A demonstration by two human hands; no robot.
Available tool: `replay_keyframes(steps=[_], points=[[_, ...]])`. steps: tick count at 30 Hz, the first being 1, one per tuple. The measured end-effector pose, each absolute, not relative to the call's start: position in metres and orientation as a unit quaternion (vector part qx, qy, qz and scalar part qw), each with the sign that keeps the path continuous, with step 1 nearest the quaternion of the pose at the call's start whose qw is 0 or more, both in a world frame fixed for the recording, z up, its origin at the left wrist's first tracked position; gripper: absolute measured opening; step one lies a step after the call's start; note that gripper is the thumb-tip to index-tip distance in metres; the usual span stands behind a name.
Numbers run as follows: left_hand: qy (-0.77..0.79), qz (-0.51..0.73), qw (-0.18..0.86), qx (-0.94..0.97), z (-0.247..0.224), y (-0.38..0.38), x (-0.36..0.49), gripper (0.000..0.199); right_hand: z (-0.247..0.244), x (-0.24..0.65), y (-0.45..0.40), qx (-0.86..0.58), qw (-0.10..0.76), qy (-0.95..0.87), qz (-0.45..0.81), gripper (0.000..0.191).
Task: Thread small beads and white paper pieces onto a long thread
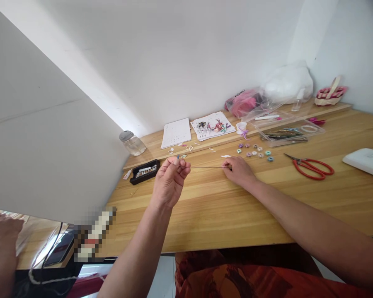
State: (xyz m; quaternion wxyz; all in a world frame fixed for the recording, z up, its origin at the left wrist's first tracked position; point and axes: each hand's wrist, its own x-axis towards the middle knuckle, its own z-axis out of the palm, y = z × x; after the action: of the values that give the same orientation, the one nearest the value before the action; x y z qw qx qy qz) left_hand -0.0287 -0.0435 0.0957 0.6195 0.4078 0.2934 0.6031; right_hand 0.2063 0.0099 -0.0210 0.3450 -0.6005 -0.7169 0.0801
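Note:
My left hand [170, 182] is raised above the wooden table, thumb and fingers pinched together. The tip of a small blue piece [178, 157] sticks up from that pinch; what it is I cannot make out. A thin dark thread [205, 167], possibly wire, runs taut and nearly level between my two hands. My right hand [240, 170] pinches its other end, low over the tabletop. White slivers [225, 156] lie just behind my right fingers. Several small spools of coloured thread [254, 150] stand beyond that hand.
Red-handled scissors [312, 166] lie at right, near a white case [365, 161]. A black tray [145, 171] and a lidded jar [132, 143] stand left. Behind are paper sheets [176, 133], a clear plastic box [290, 134] and a small basket [330, 95]. Another person's hand [6, 229] shows far left.

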Motion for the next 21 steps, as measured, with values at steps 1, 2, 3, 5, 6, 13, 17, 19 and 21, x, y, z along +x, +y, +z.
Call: replay_keyframes(steps=[1,2,3,5,6,13,17,19,21], points=[[0.289,0.608,0.616,0.409,0.1,-0.044,-0.031,0.023,-0.021,0.206,0.01,-0.6,0.346,-0.717,0.081,0.011],[0.282,0.611,0.614,0.412,0.105,-0.044,-0.033,0.022,-0.022,0.207,0.01,-0.599,0.348,-0.716,0.082,0.011],[0.275,0.614,0.612,0.415,0.109,-0.045,-0.034,0.021,-0.022,0.207,0.011,-0.599,0.35,-0.715,0.082,0.011],[0.262,0.62,0.605,0.424,0.119,-0.047,-0.036,0.019,-0.023,0.207,0.011,-0.599,0.355,-0.713,0.082,0.012],[0.259,0.624,0.6,0.429,0.124,-0.048,-0.037,0.02,-0.023,0.207,0.011,-0.599,0.357,-0.712,0.082,0.012],[0.248,0.664,0.545,0.448,0.15,-0.045,-0.052,0.022,-0.021,0.207,0.011,-0.608,0.369,-0.698,0.089,0.011],[0.249,0.698,0.513,0.433,0.163,-0.041,-0.068,0.018,-0.022,0.209,0.013,-0.616,0.373,-0.688,0.094,0.01],[0.252,0.718,0.496,0.419,0.171,-0.04,-0.078,0.017,-0.023,0.21,0.014,-0.618,0.374,-0.685,0.095,0.01],[0.256,0.736,0.474,0.409,0.181,-0.039,-0.088,0.019,-0.024,0.211,0.015,-0.621,0.373,-0.683,0.094,0.01]])
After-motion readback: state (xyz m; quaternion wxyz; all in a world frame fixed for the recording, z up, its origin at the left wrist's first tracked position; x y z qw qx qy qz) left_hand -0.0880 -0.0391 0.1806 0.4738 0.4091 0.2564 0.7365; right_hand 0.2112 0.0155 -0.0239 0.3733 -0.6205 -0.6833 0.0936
